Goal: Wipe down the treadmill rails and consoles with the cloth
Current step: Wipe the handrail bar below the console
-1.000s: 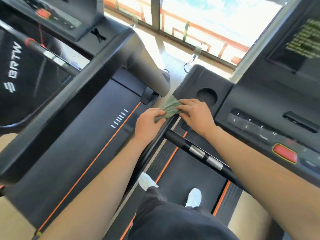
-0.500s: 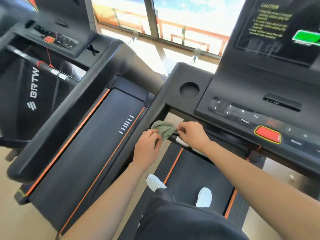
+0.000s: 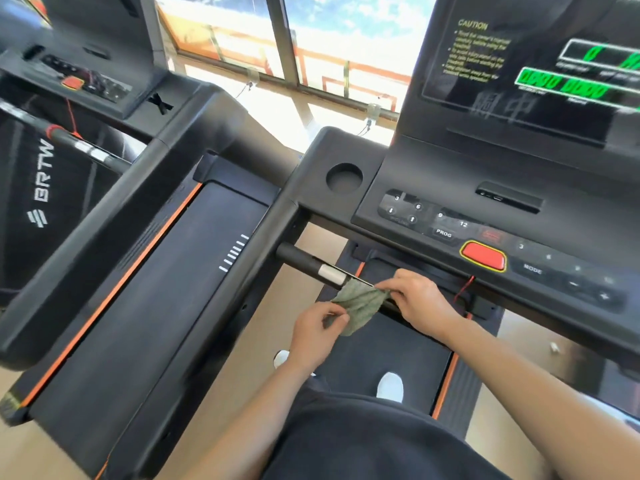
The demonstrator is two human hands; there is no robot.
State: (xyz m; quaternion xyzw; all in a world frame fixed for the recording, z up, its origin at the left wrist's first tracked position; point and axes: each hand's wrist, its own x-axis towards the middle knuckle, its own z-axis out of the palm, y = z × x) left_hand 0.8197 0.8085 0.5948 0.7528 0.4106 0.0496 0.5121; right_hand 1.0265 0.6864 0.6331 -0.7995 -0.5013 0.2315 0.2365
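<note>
The left grip (image 3: 317, 332) pinches the green cloth (image 3: 362, 304) by its lower edge while the right grip (image 3: 419, 301) pinches its top at the handlebar (image 3: 308, 262).

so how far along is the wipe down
Done: nothing shows as wiped; no telling. In hand: left hand and right hand pinch the green cloth at the front handlebar. Likely left: this console around the red button, and the neighbouring treadmill's rail.

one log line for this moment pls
phase: wiping handlebar | cloth: held at handlebar | left hand: pinching cloth | right hand: pinching cloth | console: untouched
</note>
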